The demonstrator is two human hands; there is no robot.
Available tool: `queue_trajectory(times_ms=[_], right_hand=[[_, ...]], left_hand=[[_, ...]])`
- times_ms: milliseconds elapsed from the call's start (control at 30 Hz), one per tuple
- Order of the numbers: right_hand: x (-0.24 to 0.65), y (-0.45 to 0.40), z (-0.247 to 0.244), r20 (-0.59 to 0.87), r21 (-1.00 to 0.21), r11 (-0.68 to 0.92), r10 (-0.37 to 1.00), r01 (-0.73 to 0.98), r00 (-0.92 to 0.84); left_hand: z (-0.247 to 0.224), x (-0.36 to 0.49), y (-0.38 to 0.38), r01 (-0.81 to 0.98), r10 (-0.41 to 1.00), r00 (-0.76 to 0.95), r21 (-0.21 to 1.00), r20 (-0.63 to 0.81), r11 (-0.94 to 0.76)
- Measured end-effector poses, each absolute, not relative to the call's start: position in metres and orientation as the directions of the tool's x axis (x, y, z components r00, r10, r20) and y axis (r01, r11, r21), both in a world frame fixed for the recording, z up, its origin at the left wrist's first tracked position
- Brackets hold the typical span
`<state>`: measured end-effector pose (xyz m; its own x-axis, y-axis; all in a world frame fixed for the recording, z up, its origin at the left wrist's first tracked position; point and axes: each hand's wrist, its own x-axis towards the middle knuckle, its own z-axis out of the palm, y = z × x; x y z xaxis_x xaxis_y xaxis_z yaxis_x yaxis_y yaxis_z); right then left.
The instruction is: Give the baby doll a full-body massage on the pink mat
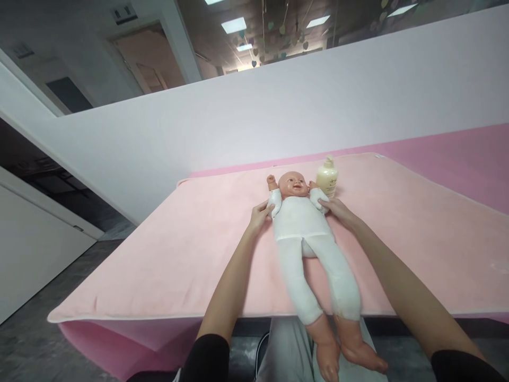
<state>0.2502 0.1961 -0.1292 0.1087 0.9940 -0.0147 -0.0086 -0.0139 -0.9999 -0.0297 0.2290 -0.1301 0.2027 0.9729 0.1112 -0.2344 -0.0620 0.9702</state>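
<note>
A baby doll (302, 220) with a white cloth body lies on its back on a pink padded mat (191, 239). Its head points to the far side, and its feet hang past the near edge. Both doll arms are bent up beside the head. My left hand (261, 215) pinches the doll's arm on the left near the elbow. On the other side, my right hand (337, 208) has its thumb and fingers closed around the elbow of the doll's other arm. Some fingertips of each hand are hidden.
A cream pump bottle (327, 178) stands just beyond my right hand, close by the doll's head. Behind the mat rises a white wall (238, 116) with a window above it. The table's near edge runs above my lap (286, 350).
</note>
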Motion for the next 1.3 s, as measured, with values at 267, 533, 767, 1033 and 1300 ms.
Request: queue_trajectory(times_ms=[267, 533, 767, 1033, 1300], right_hand=[[0.251, 0.201, -0.133, 0.007, -1.000, 0.009, 0.990, -0.011, 0.138], [0.248, 0.202, -0.130, -0.014, -1.000, -0.013, 0.988, -0.013, 0.156], [0.249, 0.202, -0.134, 0.019, -1.000, 0.020, 0.989, -0.009, 0.149], [0.248, 0.199, -0.130, 0.006, -1.000, 0.006, 0.988, -0.002, 0.156], [0.245, 0.198, -0.127, -0.003, -1.000, -0.004, 0.988, 0.009, 0.153]], left_hand=[[-0.130, -0.030, 0.230, -0.222, 0.974, 0.194, 0.972, 0.117, -0.073], [-0.139, -0.029, 0.235, -0.181, 0.979, 0.157, 0.978, 0.133, -0.104], [-0.141, -0.027, 0.237, -0.176, 0.975, 0.153, 0.976, 0.160, -0.132], [-0.143, -0.026, 0.239, -0.148, 0.970, 0.137, 0.972, 0.202, -0.181], [-0.145, -0.027, 0.240, -0.105, 0.962, 0.151, 0.972, 0.227, -0.212]])
